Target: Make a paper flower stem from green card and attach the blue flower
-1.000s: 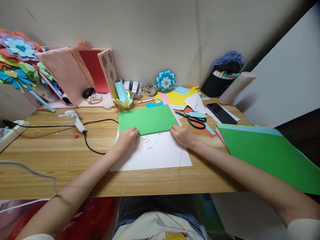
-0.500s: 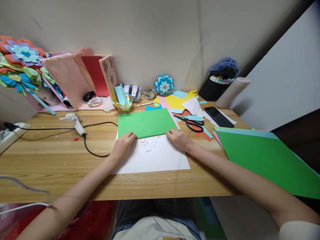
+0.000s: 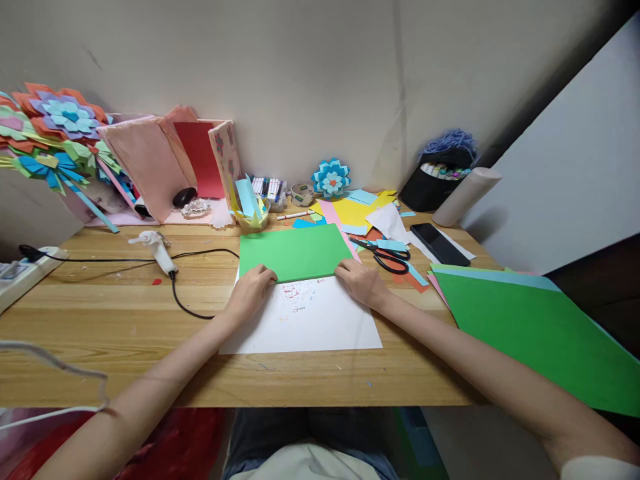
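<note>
A folded-looking sheet of green paper (image 3: 295, 253) lies on a white sheet (image 3: 310, 327) marked with small red and dark scribbles. My left hand (image 3: 254, 287) grips the near left corner of the green paper, fingers curled and pressed together. At its near right corner, my right hand (image 3: 357, 280) pinches the edge in the same way. Between the hands the near edge runs straight and looks slightly thick. A pink paper strip (image 3: 330, 213) shows beyond the green paper. Black-handled scissors (image 3: 385, 255) rest just beyond my right hand.
A white glue gun (image 3: 159, 253) with a black cord lies at left, near a power strip (image 3: 30, 277). Along the back are a pink fabric box (image 3: 145, 167), markers (image 3: 267, 187), a tape roll (image 3: 302, 194) and a blue paper flower (image 3: 331, 179). At right are a phone (image 3: 439, 244) and large green sheets (image 3: 530, 327).
The whole view has shifted slightly, so everything sits a little lower. Both hands keep their hold on the green paper's near edge, with hardly any movement.
</note>
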Motion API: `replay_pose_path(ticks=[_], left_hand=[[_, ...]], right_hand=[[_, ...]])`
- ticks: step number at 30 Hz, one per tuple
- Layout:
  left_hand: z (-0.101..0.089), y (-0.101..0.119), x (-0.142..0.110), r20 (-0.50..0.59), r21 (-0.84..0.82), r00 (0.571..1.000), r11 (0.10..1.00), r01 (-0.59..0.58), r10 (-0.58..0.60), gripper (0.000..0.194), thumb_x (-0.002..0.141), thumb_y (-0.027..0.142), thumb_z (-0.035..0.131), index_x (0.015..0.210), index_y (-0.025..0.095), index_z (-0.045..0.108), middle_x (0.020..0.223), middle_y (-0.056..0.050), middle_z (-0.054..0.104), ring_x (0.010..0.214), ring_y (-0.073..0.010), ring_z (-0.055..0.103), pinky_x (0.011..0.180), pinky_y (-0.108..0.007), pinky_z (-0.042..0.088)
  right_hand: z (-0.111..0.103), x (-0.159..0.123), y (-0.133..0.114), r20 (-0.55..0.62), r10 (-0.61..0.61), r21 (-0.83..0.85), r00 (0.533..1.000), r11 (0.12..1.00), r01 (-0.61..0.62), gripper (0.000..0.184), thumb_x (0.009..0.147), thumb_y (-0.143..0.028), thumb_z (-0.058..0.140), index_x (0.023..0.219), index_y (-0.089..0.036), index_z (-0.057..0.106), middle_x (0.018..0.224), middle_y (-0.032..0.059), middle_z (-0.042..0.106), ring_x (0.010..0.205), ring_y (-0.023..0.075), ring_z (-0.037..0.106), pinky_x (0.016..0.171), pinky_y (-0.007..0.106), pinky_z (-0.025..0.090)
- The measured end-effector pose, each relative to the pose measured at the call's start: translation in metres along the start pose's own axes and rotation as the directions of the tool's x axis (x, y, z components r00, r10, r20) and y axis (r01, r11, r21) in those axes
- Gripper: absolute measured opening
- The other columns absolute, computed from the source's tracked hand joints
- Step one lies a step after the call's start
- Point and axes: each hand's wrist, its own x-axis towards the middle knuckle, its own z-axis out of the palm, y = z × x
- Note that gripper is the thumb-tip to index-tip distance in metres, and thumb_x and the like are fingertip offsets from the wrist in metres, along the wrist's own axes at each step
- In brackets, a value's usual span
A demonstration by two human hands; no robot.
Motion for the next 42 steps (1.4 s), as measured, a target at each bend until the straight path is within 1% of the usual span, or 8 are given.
replay_pose_path(ticks=[11, 16, 19, 23, 30, 34, 38, 42], left_hand=[[-0.006, -0.008, 0.015, 0.096, -0.06, 0.994, 0.997, 0.053, -0.047, 0.024, 0.077, 0.015, 0.041, 0.08, 0.019, 0.064, 0.081, -0.005, 0.066, 0.076, -0.0184, 0.058, 0.062, -0.026, 0.038], [-0.013, -0.009, 0.023, 0.174, -0.103, 0.982, 0.991, 0.091, -0.072, 0.022, 0.075, 0.015, 0.045, 0.079, 0.018, 0.066, 0.08, -0.004, 0.069, 0.074, -0.0185, 0.06, 0.061, -0.026, 0.037], [-0.014, -0.009, 0.025, 0.194, -0.12, 0.979, 0.989, 0.092, -0.067, 0.02, 0.073, 0.015, 0.047, 0.077, 0.018, 0.067, 0.077, -0.004, 0.069, 0.071, -0.018, 0.06, 0.06, -0.025, 0.037], [-0.009, -0.008, 0.014, 0.093, -0.125, 0.995, 0.992, 0.031, -0.02, 0.023, 0.077, 0.014, 0.043, 0.079, 0.017, 0.065, 0.081, -0.005, 0.066, 0.075, -0.0175, 0.058, 0.063, -0.025, 0.038], [-0.008, 0.003, -0.021, 0.032, -0.144, 0.999, 0.989, 0.041, -0.037, 0.025, 0.082, 0.018, 0.039, 0.082, 0.02, 0.064, 0.085, -0.004, 0.064, 0.077, -0.016, 0.057, 0.065, -0.024, 0.039], [-0.013, 0.002, -0.018, 0.066, -0.159, 0.988, 0.976, 0.146, -0.137, 0.02, 0.079, 0.023, 0.046, 0.079, 0.023, 0.066, 0.084, -0.002, 0.067, 0.078, -0.017, 0.058, 0.065, -0.025, 0.039], [-0.015, -0.008, -0.004, 0.217, -0.215, 0.953, 0.942, 0.259, -0.212, 0.017, 0.073, 0.03, 0.054, 0.078, 0.023, 0.069, 0.078, -0.001, 0.07, 0.072, -0.0166, 0.059, 0.061, -0.024, 0.039], [-0.015, -0.017, 0.007, 0.315, -0.257, 0.928, 0.923, 0.288, -0.202, 0.021, 0.07, 0.033, 0.055, 0.076, 0.02, 0.07, 0.076, -0.002, 0.071, 0.07, -0.0168, 0.06, 0.06, -0.024, 0.039]], right_hand=[[-0.013, 0.025, 0.027, 0.141, 0.02, 0.429, 0.99, 0.9, -0.079, 0.013, 0.077, -0.013, 0.052, 0.077, -0.021, 0.063, 0.081, 0.0002, 0.066, 0.073, 0.0132, 0.057, 0.061, 0.021, 0.033], [-0.013, 0.034, 0.034, 0.236, 0.039, 0.513, 0.971, 0.844, -0.159, 0.012, 0.073, -0.013, 0.056, 0.073, -0.022, 0.064, 0.076, -0.0019, 0.067, 0.07, 0.0129, 0.058, 0.059, 0.02, 0.036], [-0.015, 0.028, 0.029, 0.177, 0.034, 0.481, 0.984, 0.869, -0.117, 0.009, 0.075, -0.016, 0.056, 0.077, -0.021, 0.063, 0.08, -0.0001, 0.066, 0.072, 0.0134, 0.058, 0.061, 0.021, 0.037], [-0.013, 0.008, 0.014, 0.025, 0.034, 0.428, 0.999, 0.903, -0.041, 0.009, 0.08, -0.021, 0.053, 0.081, -0.019, 0.062, 0.084, 0.0043, 0.064, 0.078, 0.0159, 0.057, 0.065, 0.024, 0.039], [-0.007, -0.012, -0.005, -0.02, 0.108, 0.574, 0.994, 0.815, -0.078, 0.013, 0.082, -0.021, 0.051, 0.079, -0.019, 0.063, 0.08, 0.0051, 0.061, 0.078, 0.0164, 0.055, 0.069, 0.027, 0.042], [-0.012, -0.005, -0.002, 0.094, 0.177, 0.697, 0.98, 0.691, -0.192, 0.011, 0.077, -0.023, 0.057, 0.071, -0.018, 0.064, 0.075, 0.0034, 0.06, 0.071, 0.0146, 0.055, 0.066, 0.026, 0.042], [-0.015, 0.008, 0.008, 0.32, 0.19, 0.75, 0.928, 0.548, -0.371, 0.012, 0.071, -0.028, 0.062, 0.067, -0.017, 0.065, 0.071, 0.0024, 0.063, 0.066, 0.0137, 0.056, 0.061, 0.023, 0.042], [-0.014, 0.018, 0.019, 0.468, 0.127, 0.726, 0.874, 0.509, -0.463, 0.016, 0.066, -0.03, 0.064, 0.071, -0.015, 0.067, 0.071, 0.0029, 0.066, 0.066, 0.014, 0.058, 0.057, 0.021, 0.041]])
